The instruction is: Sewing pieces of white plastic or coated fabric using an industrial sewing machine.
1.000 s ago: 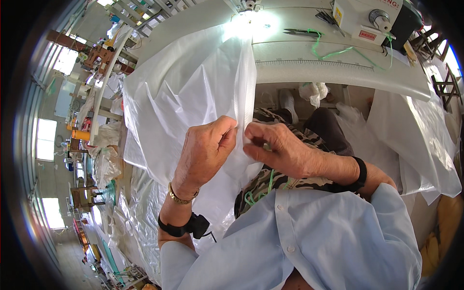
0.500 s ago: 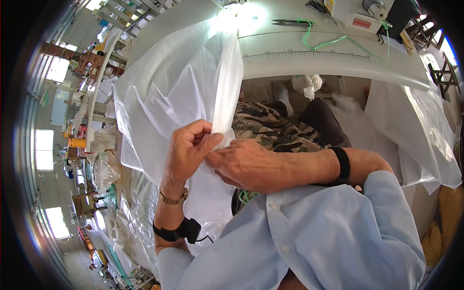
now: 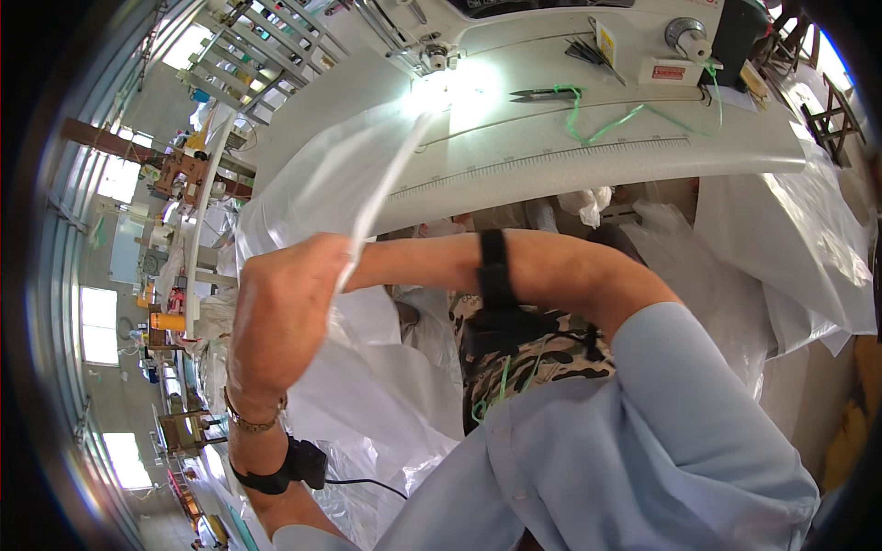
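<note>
A translucent white plastic sheet point(image 3: 317, 170) stretches from the brightly lit sewing area of a sewing machine point(image 3: 439, 60) toward me. Its narrow folded edge point(image 3: 381, 188) runs down in front of my right wrist and along my left hand. My left hand point(image 3: 285, 312) is at the sheet's edge, blurred, back toward me, its fingers hidden. My right forearm point(image 3: 413, 264) reaches across to the left, under the folded edge. My right hand merges with the left one there, and its fingers do not show. More sheet point(image 3: 367, 386) hangs over my lap.
On the pale machine bed with its printed ruler point(image 3: 542, 163) lie dark thread snips point(image 3: 542, 95) and a green string point(image 3: 634, 112). More plastic sheeting point(image 3: 790, 248) drapes at the right. A black cable point(image 3: 367, 483) trails from my left wrist's strap. Benches with machines point(image 3: 188, 174) stand at the left.
Both hands have moved left, the right arm now reaching across to the left hand. The folded edge slants to the lower left instead of hanging nearly straight. More of the machine shows.
</note>
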### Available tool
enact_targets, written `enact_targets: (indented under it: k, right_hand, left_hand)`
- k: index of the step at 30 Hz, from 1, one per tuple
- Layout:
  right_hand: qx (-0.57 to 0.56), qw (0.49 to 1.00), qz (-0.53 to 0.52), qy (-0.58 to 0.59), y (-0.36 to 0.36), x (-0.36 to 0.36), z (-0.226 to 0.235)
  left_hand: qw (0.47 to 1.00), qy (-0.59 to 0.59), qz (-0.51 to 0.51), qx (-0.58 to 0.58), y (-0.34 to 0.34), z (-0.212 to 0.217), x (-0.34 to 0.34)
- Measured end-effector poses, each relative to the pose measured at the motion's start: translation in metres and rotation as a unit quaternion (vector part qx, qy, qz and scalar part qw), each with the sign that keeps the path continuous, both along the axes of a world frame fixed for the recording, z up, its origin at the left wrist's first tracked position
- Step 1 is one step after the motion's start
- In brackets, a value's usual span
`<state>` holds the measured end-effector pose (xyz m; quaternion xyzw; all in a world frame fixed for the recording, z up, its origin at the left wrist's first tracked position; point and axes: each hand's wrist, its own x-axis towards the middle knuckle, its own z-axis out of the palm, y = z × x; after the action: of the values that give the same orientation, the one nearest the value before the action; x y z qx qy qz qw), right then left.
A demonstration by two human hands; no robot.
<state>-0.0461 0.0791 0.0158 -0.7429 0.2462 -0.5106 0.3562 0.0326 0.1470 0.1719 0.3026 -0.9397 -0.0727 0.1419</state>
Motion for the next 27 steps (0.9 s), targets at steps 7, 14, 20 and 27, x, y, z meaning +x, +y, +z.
enact_targets:
  k: [7,14,20,27]
  right_hand:
    - [0.040,0.959,0.076,0.272,0.025,-0.020,-0.075]
    - [0.145,0.810,0.117,0.556,0.037,-0.136,-0.042]
    - [-0.232,0.894,-0.105,0.369,0.002,-0.164,-0.013]
    - [-0.082,0.937,-0.018,0.340,-0.012,-0.178,-0.018]
  left_hand:
    - [0.961,-0.234,-0.108,-0.095,0.030,-0.067,0.008]
    - [0.997,-0.018,0.052,-0.054,0.038,-0.197,0.029]
    - [0.974,0.143,0.168,0.047,0.049,-0.208,0.022]
    - [0.908,0.269,0.259,0.191,0.060,-0.186,0.024]
